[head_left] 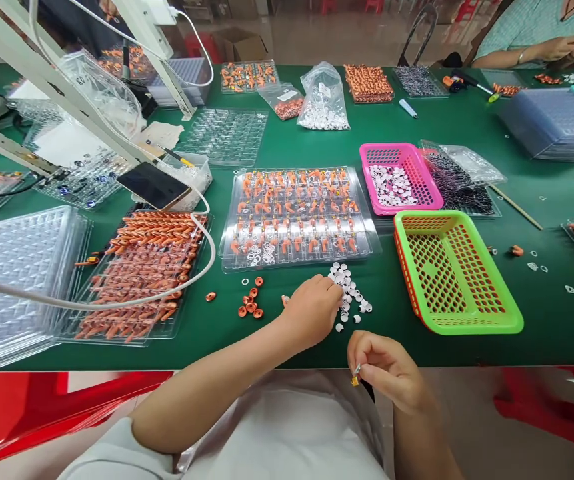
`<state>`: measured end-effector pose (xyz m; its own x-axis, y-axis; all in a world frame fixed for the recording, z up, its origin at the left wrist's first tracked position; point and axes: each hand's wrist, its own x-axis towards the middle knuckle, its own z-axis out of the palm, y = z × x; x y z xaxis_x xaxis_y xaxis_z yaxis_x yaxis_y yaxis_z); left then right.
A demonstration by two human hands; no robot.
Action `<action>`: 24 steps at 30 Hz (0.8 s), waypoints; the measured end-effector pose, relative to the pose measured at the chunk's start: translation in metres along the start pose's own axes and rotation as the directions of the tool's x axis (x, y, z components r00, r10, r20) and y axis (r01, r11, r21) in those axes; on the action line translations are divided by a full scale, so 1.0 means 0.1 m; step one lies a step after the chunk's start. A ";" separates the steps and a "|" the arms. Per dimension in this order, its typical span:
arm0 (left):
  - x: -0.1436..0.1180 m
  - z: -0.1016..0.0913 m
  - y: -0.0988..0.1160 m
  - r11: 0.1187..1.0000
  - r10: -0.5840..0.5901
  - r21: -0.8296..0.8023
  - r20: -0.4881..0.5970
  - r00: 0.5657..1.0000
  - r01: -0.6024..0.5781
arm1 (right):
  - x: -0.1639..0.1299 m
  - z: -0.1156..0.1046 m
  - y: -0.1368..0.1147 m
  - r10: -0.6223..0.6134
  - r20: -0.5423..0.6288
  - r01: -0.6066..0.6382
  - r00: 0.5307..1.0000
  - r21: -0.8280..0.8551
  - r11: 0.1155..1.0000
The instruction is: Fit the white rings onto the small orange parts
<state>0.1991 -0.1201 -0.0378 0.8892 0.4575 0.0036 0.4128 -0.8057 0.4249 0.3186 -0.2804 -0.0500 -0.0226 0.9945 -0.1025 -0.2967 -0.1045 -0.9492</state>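
L hand (313, 308) fingers closed over white rings (351, 293); R hand (389, 370) fingers pinch small orange part (355, 379) at fingertips.

- No text, brand or number can be read anywhere.
- The bag (323, 99) near the desk's far edge bears a white label, too small to read.
- The phone (153, 186) screen is dark.
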 end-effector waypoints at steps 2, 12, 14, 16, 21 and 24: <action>0.01 0.00 0.00 1.000 -0.010 -0.019 0.015 1.000 0.011 | -0.01 -0.01 0.01 0.002 -0.005 -0.002 1.000 0.005 1.000; 0.01 -0.05 -0.05 0.992 -0.054 -0.112 0.045 0.998 0.059 | -0.01 0.02 0.04 -0.011 -0.018 0.010 1.000 -0.064 0.998; -0.02 -0.11 -0.06 0.986 -0.076 -0.144 0.058 0.995 0.083 | -0.02 0.03 0.02 -0.038 -0.033 0.034 0.999 -0.116 0.993; -0.06 -0.19 -0.09 0.965 -0.108 -0.229 0.096 0.989 0.128 | -0.02 0.04 -0.01 -0.110 -0.088 0.088 0.990 -0.220 0.972; -0.16 -0.39 -0.17 0.783 -0.115 -0.574 0.248 0.962 0.241 | 0.05 0.11 -0.08 -0.389 -0.086 0.248 0.917 -0.642 0.726; -0.17 -0.46 -0.22 0.638 -0.047 -0.721 0.315 0.948 0.271 | 0.14 0.16 -0.08 -0.452 0.089 0.344 0.887 -0.782 0.520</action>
<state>0.1654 -0.0929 -0.0060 0.8858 0.3528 -0.3015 0.3621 -0.1189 0.9245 0.3055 -0.2656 -0.0387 0.0291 0.9306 0.3648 0.5844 0.2802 -0.7615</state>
